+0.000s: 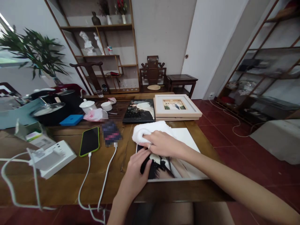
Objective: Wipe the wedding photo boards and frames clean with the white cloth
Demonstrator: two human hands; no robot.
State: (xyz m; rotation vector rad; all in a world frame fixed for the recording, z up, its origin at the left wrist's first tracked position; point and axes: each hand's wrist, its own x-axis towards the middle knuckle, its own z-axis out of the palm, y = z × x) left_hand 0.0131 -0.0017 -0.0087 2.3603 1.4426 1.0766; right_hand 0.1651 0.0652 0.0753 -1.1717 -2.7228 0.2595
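"What's hidden?"

"Parts of the picture point(167, 170). It lies flat on the table point(116, 179), partly under the white towel point(153, 128) and the right hand point(161, 144), whose fingers clutch that towel."

"And the left hand point(138, 165)?"

"Laid over the picture's left edge, thumb spread; whether it grips there, I can't tell."

"That thing beside the phone point(90, 141)?"

"Pixelated, with a cable point(114, 152) at its lower end."

"Room to move?"

"Bare wood between cable and left hand. The pale frame point(177, 105) is just beyond the towel; the picture's lower edge runs near the table's front."
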